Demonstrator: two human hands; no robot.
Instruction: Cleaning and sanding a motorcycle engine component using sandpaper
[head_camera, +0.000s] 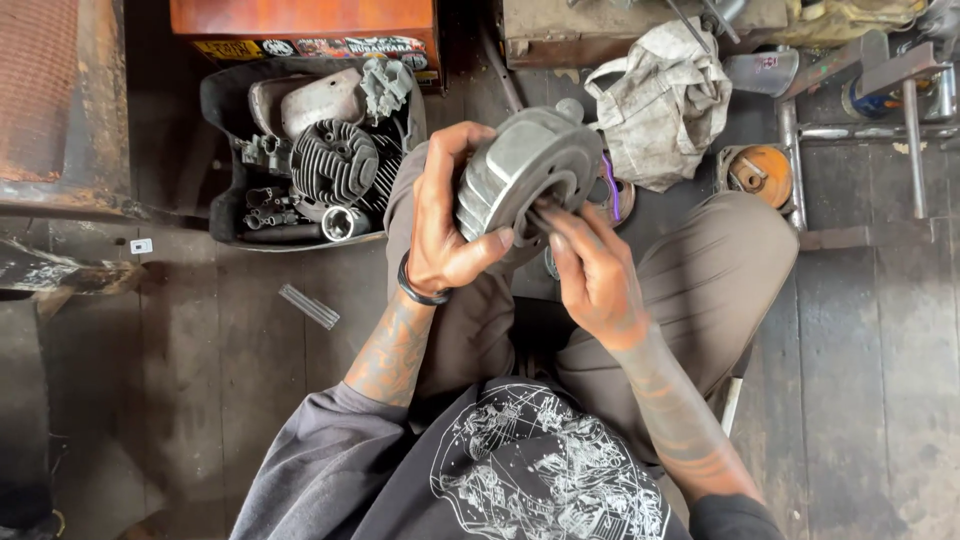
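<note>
Grey finned metal engine cylinder (520, 170) gripped steady by left hand (445, 215); right hand (590, 270) fingertips press inside its bore, gripping nothing visible.

- The finned engine cylinder (525, 165) was dull silver-grey.
- The wristband (418, 291) was black.
- The trousers (700, 270) were greyish brown.
- The shirt (540, 470), lower centre, was dark grey with a white line print.
- The box (300, 20), upper left, was orange.
- The rag (660, 100), upper right, was dirty off-white.
</note>
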